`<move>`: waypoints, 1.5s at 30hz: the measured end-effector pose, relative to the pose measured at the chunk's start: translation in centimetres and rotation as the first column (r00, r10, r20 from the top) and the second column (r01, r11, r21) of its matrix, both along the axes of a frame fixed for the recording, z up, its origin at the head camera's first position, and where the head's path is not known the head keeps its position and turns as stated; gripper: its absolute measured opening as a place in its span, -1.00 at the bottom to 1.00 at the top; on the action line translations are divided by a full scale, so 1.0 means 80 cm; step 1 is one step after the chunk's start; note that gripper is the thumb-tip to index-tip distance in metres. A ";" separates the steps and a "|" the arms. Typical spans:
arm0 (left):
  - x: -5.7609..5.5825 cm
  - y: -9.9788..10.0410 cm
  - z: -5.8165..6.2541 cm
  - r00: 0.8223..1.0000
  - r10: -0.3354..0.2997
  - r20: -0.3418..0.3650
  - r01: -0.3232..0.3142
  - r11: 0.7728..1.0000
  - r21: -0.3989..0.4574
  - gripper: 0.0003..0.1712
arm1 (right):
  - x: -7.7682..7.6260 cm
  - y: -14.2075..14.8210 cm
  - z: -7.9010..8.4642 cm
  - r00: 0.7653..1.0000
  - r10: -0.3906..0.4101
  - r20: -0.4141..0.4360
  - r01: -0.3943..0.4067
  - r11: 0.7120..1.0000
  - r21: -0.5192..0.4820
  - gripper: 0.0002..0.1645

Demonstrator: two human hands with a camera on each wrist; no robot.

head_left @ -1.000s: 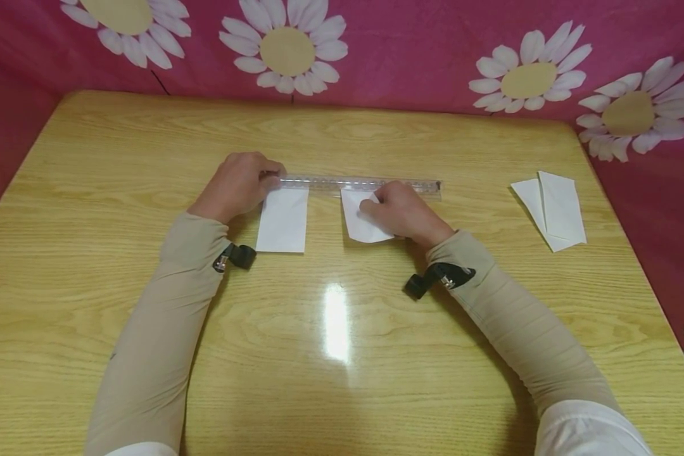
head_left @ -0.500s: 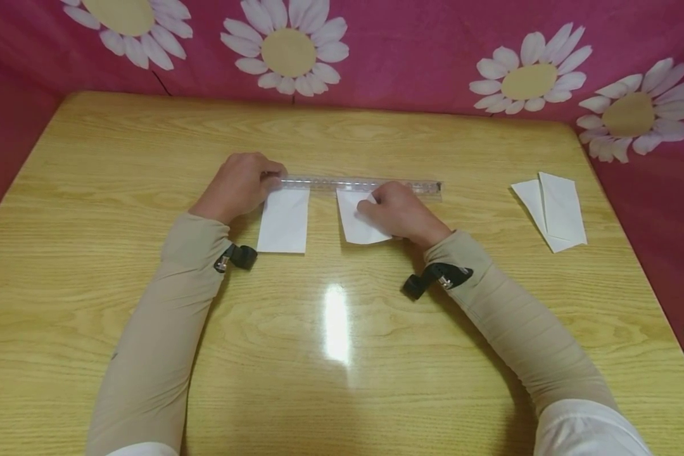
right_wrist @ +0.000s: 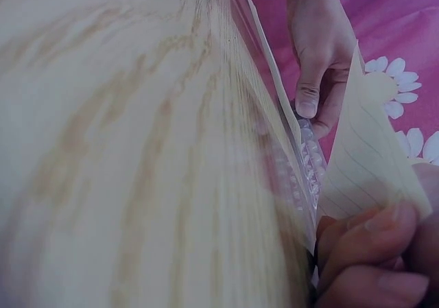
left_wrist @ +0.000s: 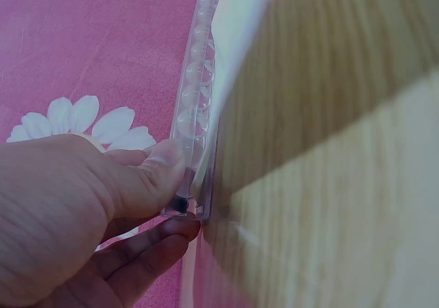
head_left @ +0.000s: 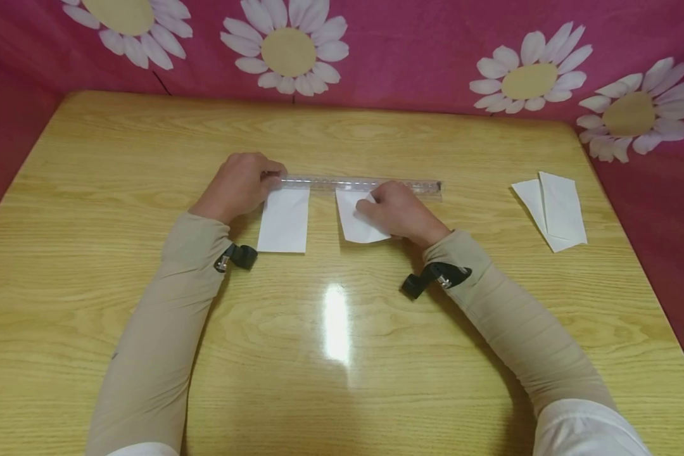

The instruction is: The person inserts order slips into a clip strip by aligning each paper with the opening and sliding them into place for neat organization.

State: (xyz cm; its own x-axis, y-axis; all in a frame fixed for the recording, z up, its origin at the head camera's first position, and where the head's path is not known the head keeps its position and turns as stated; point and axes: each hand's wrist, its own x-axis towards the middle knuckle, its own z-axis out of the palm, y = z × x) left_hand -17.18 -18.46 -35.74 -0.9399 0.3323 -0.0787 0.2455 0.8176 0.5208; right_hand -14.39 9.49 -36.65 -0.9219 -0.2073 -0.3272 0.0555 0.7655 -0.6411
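A long clear plastic strip with a row of round bumps (head_left: 327, 183) lies crosswise in the head view. My left hand (head_left: 239, 185) pinches its left end, the thumb on the near face in the left wrist view. A white paper piece (head_left: 285, 221) extends from the strip toward me, beside the left fingers. My right hand (head_left: 405, 212) pinches a second paper piece (head_left: 350, 218), its upper edge at the strip. Faint lines show on this paper (right_wrist: 363, 150) in the right wrist view. Whether either paper sits inside the strip or against it, I cannot tell.
Two overlapping white paper pieces (head_left: 561, 209) lie at the right of the wooden table (head_left: 342, 405). A pink cloth with daisies (head_left: 405, 57) hangs behind the table. Black camera mounts (head_left: 242, 256) sit on both wrists.
My right hand has slid slightly left along the strip with its paper, mostly in the first half second. The left hand and the strip have stayed in place.
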 end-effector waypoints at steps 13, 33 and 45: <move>0.000 0.000 0.000 1.000 -0.012 -0.003 0.012 1.000 -0.011 -0.66 | -0.001 -0.002 -0.002 1.000 0.018 -0.021 -0.019 1.000 -0.013 -0.60; 0.000 -0.001 0.000 1.000 -0.011 -0.003 0.011 1.000 -0.004 -0.67 | 0.000 -0.008 0.001 1.000 0.013 0.005 -0.013 1.000 -0.002 -0.62; -0.001 -0.001 -0.002 1.000 -0.015 -0.014 0.015 1.000 -0.009 -0.66 | -0.001 -0.010 0.000 1.000 0.015 0.009 -0.015 1.000 -0.009 -0.62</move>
